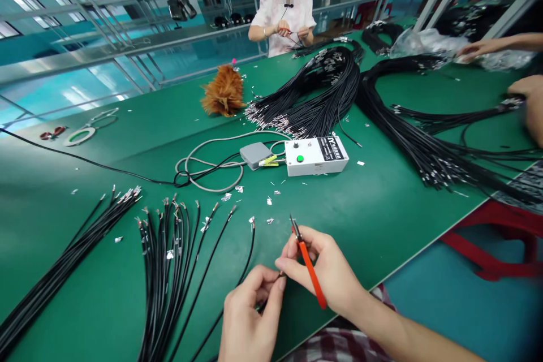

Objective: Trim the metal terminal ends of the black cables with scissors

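Note:
Between the thumb and fingers of my left hand [257,308] is pinched the end of a black cable [279,276]; most of that cable is hidden by the hand. My right hand [328,268] is closed around orange-handled wire cutters [311,274], their slim pointed tips aimed up and away from me. My right thumb and fingers come close to the cable end; whether they grip it too I cannot tell. Left of my hands, several black cables [163,271] lie loosely spread, their stripped ends pointing away. A tighter bundle of black cables [76,263] lies farther left.
Beyond my hands sits a white control box [316,157] with a green button, beside a grey box [255,155] and coiled leads. Large cable bundles [322,85], an orange-brown feather duster [223,92] and foil scraps are farther back. A co-worker [283,20] faces me; another person's hands [483,48] are at right.

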`<move>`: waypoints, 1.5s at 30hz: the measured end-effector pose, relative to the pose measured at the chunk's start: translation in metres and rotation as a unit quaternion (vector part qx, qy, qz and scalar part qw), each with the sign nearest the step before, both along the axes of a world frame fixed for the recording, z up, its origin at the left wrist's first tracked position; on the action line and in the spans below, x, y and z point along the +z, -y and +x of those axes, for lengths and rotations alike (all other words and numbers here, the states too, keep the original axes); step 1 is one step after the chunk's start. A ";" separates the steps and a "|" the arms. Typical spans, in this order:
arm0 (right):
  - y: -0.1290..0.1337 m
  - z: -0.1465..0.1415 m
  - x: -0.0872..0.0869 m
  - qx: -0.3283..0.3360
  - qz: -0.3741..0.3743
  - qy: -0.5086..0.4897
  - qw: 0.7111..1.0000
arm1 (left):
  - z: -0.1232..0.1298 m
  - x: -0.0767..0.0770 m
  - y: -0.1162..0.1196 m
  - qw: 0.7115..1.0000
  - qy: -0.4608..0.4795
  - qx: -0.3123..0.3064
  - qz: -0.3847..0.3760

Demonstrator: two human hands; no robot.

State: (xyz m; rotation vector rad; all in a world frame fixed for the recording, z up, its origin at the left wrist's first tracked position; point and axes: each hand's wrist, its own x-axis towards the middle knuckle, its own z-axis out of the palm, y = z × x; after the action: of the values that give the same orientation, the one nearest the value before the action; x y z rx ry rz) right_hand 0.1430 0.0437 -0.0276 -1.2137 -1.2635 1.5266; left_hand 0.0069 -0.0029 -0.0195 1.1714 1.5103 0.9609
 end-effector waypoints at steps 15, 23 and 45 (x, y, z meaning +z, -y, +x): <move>-0.001 -0.008 -0.008 -0.008 -0.103 -0.209 0.972 | -0.009 0.013 -0.004 0.983 0.149 0.044 -0.094; 0.003 0.021 -0.002 -0.020 0.265 0.310 0.913 | -0.009 0.011 -0.008 0.979 0.169 0.069 -0.085; 0.000 0.010 -0.020 -0.035 0.430 0.445 0.785 | -0.016 0.011 -0.006 0.956 0.254 0.084 -0.121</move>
State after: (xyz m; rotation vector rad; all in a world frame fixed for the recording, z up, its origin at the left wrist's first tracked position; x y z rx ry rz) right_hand 0.1528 0.0440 -0.0481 -1.2915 -2.1344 0.0842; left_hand -0.0088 0.0035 -0.0080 0.5676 1.2713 1.0581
